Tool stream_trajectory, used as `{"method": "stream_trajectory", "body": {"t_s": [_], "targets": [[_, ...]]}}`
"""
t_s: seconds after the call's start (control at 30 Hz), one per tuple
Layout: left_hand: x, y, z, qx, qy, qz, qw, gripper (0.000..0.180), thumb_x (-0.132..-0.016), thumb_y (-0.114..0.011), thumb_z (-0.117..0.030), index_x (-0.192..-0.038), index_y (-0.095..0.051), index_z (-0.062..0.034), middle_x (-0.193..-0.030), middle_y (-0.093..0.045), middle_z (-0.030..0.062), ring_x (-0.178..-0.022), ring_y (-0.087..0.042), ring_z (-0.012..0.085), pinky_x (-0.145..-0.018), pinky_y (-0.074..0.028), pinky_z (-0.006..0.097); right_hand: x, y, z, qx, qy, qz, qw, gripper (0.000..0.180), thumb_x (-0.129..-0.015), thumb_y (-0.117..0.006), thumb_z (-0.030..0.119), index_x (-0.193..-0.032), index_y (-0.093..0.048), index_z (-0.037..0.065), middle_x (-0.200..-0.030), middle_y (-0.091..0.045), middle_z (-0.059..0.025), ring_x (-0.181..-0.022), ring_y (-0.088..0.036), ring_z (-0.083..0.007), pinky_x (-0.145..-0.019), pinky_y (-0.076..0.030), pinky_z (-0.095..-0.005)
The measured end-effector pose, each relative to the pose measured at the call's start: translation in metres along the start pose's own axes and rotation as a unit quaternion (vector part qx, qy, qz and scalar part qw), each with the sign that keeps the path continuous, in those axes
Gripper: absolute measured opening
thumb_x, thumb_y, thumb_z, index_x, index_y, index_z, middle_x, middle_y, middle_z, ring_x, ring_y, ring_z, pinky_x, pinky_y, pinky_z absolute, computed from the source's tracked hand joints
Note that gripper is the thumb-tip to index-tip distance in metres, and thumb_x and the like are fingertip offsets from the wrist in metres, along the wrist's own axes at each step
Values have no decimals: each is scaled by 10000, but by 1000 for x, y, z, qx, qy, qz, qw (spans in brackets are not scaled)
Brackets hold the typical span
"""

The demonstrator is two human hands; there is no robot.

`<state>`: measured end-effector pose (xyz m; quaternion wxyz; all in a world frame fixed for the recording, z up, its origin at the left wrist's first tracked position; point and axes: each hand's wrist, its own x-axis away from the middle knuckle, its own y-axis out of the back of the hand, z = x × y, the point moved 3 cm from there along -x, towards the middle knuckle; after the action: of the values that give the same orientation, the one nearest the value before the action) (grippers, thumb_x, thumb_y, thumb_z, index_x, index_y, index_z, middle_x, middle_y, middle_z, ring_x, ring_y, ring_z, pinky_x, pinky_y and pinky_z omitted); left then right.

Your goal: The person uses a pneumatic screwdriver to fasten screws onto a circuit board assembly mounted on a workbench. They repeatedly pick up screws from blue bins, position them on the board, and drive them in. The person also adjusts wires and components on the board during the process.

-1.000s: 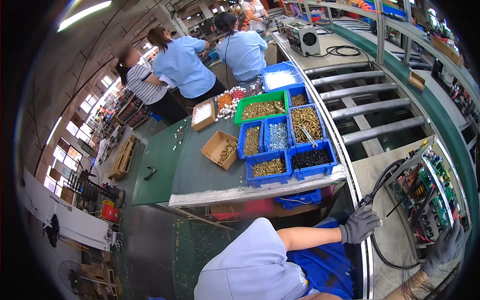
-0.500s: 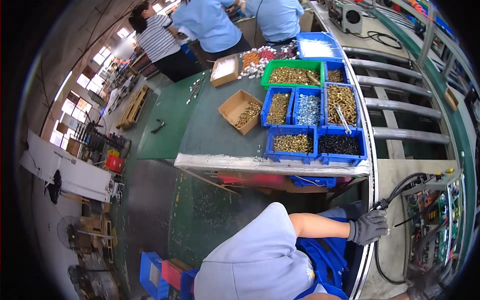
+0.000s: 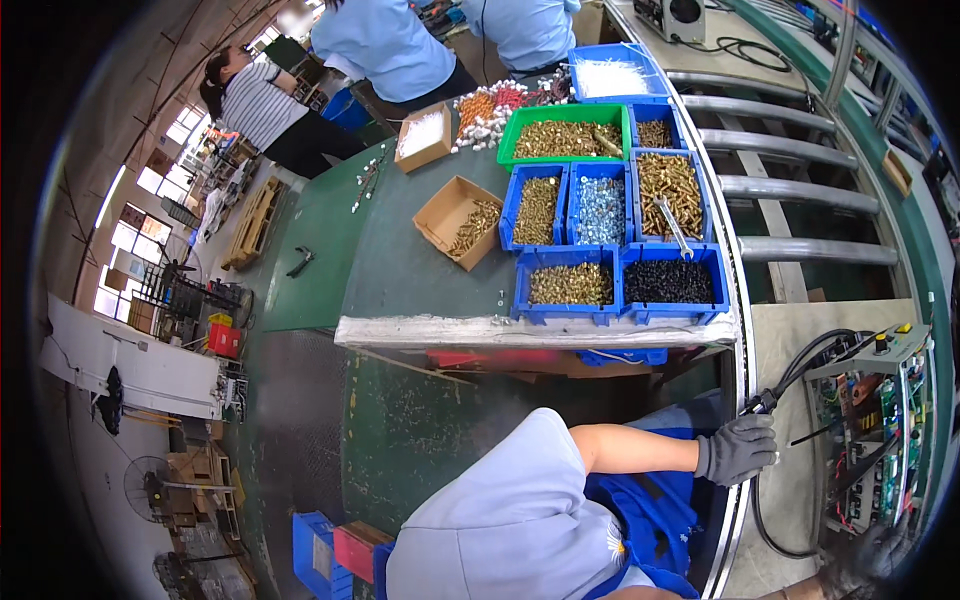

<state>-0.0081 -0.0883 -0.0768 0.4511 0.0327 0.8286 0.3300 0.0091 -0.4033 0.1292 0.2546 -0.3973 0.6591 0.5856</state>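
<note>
The gloved left hand (image 3: 738, 448) has its grip closed around a black cable (image 3: 800, 372) at the table (image 3: 420, 270) edge's near right corner, beside the circuit board (image 3: 880, 440). The right hand (image 3: 868, 560) sits at the picture's rim; its grip cannot be told.

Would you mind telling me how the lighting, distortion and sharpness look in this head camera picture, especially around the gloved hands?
Head view: strong fisheye, so the green table edge and conveyor rollers bow toward a black rim; light is even and shadows soft, with the windows blown out; the left hand on the black cable is sharp, while the right hand sits dim and smeared at the rim.
</note>
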Motion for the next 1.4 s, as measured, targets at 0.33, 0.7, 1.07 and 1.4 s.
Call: {"method": "stream_trajectory", "body": {"t_s": [0.33, 0.7, 1.07, 1.4], "targets": [[-6, 6, -2, 5, 7, 7, 1000, 374, -783, -602, -274, -1115, -642, -109, -1129, -608, 83, -1155, -549, 282, -1116, -317, 482, 14, -2, -10, 53, -77, 36, 995, 407, -917, -638, 191, -1322, -617, 218, -1229, -629, -83, -1084, -614, -249, -832, -504, -357], [-8, 10, 0, 19, 6, 28, 999, 354, -800, -605, -237, -1126, -646, -103, -1173, -618, 75, -1159, -562, 262, -1077, -339, 468, 12, -4, 11, 124, -66, -83, 987, 311, -879, -670, 192, -1188, -711, 199, -1122, -679, 0, -981, -650, -184, -809, -503, -340], [-12, 19, 0, 37, -10, 68, 997, 300, -852, -563, -264, -1089, -661, -109, -1181, -622, 75, -1143, -573, 260, -997, -367, 455, 14, 1, 11, 113, -89, -43, 989, 348, -846, -686, 100, -1192, -708, 140, -1124, -681, -34, -972, -633, -202, -816, -474, -341], [-19, 30, -1, 51, -20, 110, 992, 401, -810, -606, -301, -1158, -632, -105, -1215, -598, 87, -1163, -556, 275, -1029, -340, 488, 15, -1, 11, 127, -100, -21, 987, 406, -789, -723, 104, -1190, -707, 169, -1101, -684, -29, -1001, -630, -210, -880, -465, -355]]}}
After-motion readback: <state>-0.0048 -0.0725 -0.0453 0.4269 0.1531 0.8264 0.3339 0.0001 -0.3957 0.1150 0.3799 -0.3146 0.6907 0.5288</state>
